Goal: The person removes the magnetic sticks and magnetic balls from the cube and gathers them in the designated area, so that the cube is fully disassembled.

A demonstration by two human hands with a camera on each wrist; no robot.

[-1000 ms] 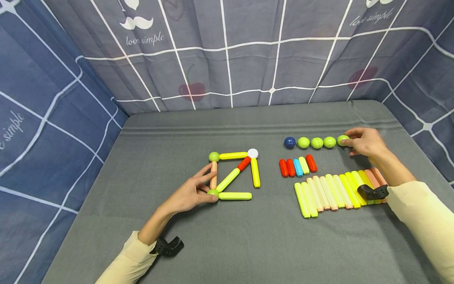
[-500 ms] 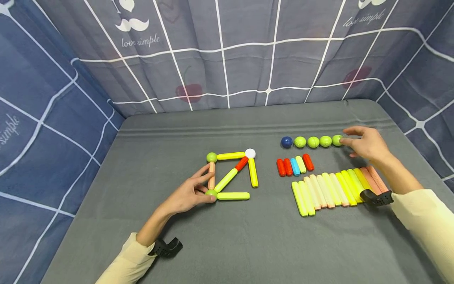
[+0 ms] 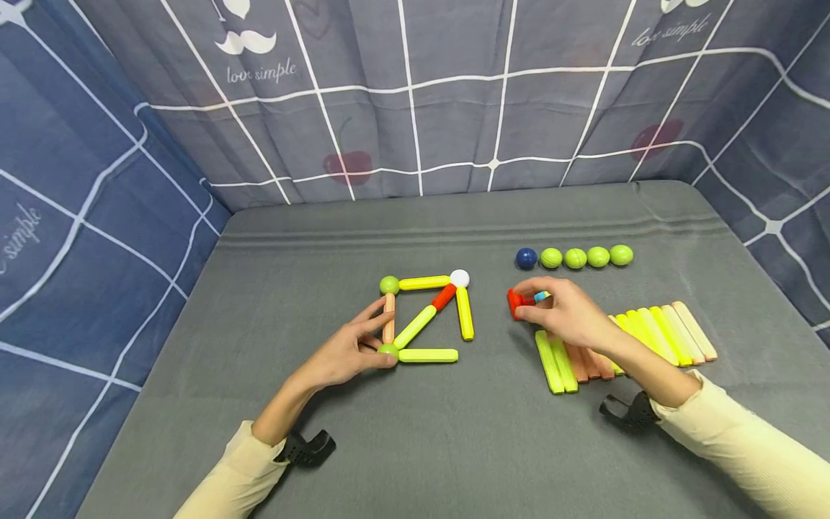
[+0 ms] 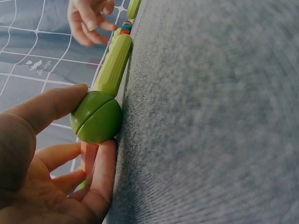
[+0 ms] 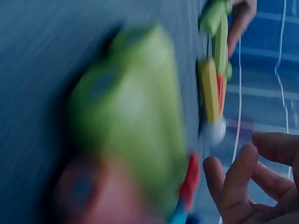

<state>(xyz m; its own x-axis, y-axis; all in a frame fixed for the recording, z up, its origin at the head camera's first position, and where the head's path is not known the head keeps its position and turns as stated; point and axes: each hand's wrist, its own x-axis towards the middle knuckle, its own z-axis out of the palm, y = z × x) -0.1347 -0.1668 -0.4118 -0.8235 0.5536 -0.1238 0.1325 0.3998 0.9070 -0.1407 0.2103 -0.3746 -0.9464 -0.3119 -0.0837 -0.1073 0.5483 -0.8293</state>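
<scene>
My left hand (image 3: 340, 355) pinches the lower-left green ball (image 4: 96, 117) of a flat frame between thumb and fingers. That frame joins balls and sticks: another green ball (image 3: 389, 285), a white ball (image 3: 459, 279), an orange stick (image 3: 389, 328), yellow and lime sticks, and a red-and-lime diagonal. My right hand (image 3: 570, 311) hovers over the row of short sticks. Its fingers are spread around a short red stick (image 3: 514, 305) in the head view, while the right wrist view shows a gap between the fingers and the sticks. The hand hides most of that row.
Behind the right hand stand a dark blue ball (image 3: 526, 258) and several green balls (image 3: 575, 259) in a line. Long sticks (image 3: 658, 335) lie side by side under the right forearm. Patterned curtains (image 3: 454, 130) border the grey table (image 3: 292, 252).
My right hand has left the rightmost green ball and moved left and nearer, over the short sticks. The left hand keeps its hold on the frame's green ball.
</scene>
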